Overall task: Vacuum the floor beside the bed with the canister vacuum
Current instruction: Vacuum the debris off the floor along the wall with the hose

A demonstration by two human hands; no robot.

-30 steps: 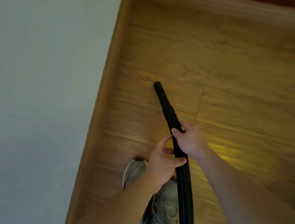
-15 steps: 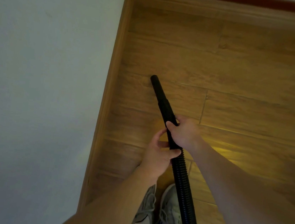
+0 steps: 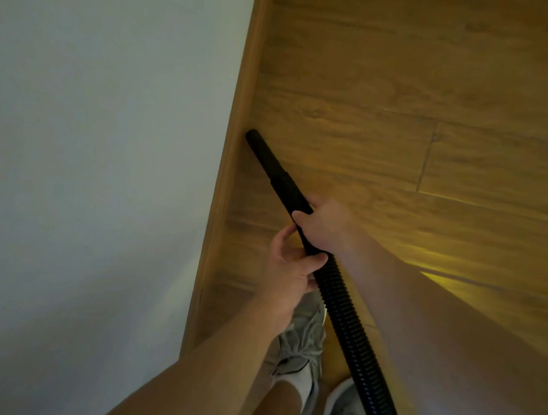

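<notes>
Closely paired, right grip (image 3: 327,229) curled round nozzle (image 3: 271,165), left grip (image 3: 286,274) holding hose (image 3: 351,327)

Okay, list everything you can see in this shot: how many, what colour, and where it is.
Rigid tube: one, black, centre, tip next to the trim strip.
Ribbed hose: one, black, from the tube to the bottom edge.
Floor: one, brown wood planks, right.
Trim strip: one, wooden, between floor and white surface.
White surface: one, left.
Shoes: two, grey, bottom centre.
Sock: one seen, white, at a shoe's opening.
Left hand: grips the tube's lower end.
Right hand: grips the tube just above.
</notes>
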